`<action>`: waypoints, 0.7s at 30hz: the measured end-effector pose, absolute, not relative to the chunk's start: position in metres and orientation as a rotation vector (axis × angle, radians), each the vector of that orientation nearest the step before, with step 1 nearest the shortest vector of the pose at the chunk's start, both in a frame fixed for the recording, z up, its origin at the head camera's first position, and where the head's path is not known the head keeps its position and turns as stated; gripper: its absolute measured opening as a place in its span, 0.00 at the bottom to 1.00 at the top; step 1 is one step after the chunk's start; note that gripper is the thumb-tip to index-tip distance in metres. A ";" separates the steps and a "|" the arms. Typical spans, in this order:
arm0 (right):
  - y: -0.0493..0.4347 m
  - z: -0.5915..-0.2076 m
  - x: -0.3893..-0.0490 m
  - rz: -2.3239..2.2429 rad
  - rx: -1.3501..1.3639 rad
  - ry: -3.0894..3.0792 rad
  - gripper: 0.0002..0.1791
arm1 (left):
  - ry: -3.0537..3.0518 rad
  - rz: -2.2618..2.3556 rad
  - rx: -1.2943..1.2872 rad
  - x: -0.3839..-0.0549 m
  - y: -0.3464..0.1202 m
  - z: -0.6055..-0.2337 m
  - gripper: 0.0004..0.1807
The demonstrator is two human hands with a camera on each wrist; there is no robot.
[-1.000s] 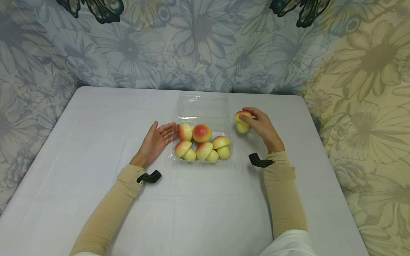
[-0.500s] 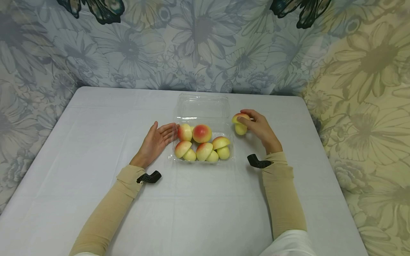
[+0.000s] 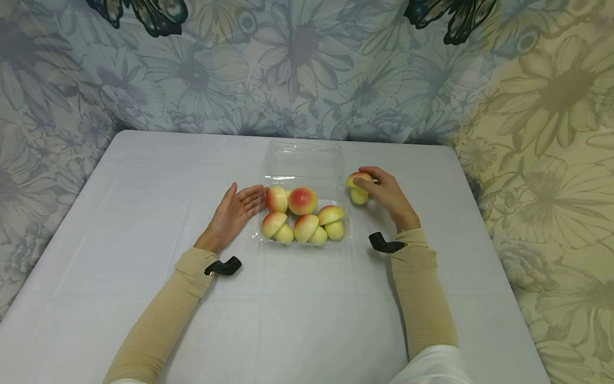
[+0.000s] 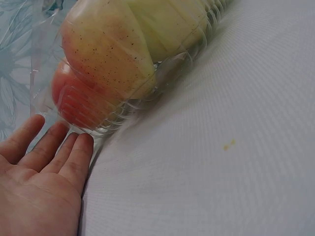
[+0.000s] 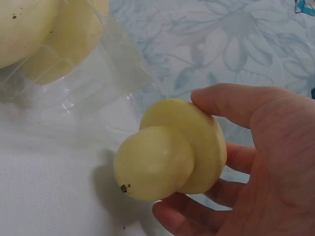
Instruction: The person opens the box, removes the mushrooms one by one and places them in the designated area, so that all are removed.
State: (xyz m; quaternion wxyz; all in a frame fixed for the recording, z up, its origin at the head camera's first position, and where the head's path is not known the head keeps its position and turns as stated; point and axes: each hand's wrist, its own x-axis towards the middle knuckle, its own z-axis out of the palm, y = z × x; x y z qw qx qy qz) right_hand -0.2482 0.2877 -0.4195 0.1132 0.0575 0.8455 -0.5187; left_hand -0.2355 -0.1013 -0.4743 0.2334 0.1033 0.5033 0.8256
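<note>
My right hand grips a mushroom by its red-and-yellow cap, just right of a clear plastic clamshell box. Its pale, rounded stem points away from the palm in the right wrist view, and a shadow falls on the cloth below. Several similar mushrooms lie in the box. One shows mainly its red cap top. My left hand has its fingers extended, palm turned toward the box; in the left wrist view the fingertips are at the box's ribbed side.
The box's transparent lid is folded back toward the far edge of the white-covered table. A flower-patterned cloth rises behind the table. Each wrist carries a black camera mount.
My right hand, holding the mushroom, has shifted slightly left and nearer to me, closer to the box. The left hand and the box have stayed in place.
</note>
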 end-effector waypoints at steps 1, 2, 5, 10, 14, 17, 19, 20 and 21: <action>0.288 -0.420 -0.248 -1.522 0.164 2.476 0.37 | 1.384 2.265 0.284 -0.236 -0.101 -0.474 0.40; 0.287 -0.420 -0.248 -1.523 0.159 2.472 0.37 | 1.385 2.264 0.284 -0.236 -0.101 -0.474 0.40; 0.287 -0.420 -0.248 -1.522 0.146 2.467 0.37 | 1.384 2.265 0.288 -0.236 -0.102 -0.475 0.40; 0.286 -0.422 -0.249 -1.518 0.145 2.473 0.36 | 1.386 2.270 0.303 -0.235 -0.102 -0.475 0.42; 0.285 -0.424 -0.251 -1.508 0.145 2.475 0.36 | 1.385 2.271 0.293 -0.236 -0.101 -0.474 0.41; 0.285 -0.426 -0.251 -1.492 0.148 2.479 0.35 | 1.385 2.268 0.284 -0.236 -0.101 -0.474 0.40; 0.285 -0.426 -0.251 -1.483 0.147 2.483 0.35 | 1.387 2.265 0.286 -0.236 -0.102 -0.474 0.40; 0.284 -0.426 -0.251 -1.481 0.148 2.484 0.35 | 1.387 2.264 0.288 -0.236 -0.102 -0.474 0.40; 0.284 -0.426 -0.251 -1.479 0.148 2.484 0.35 | 1.386 2.265 0.289 -0.236 -0.102 -0.474 0.40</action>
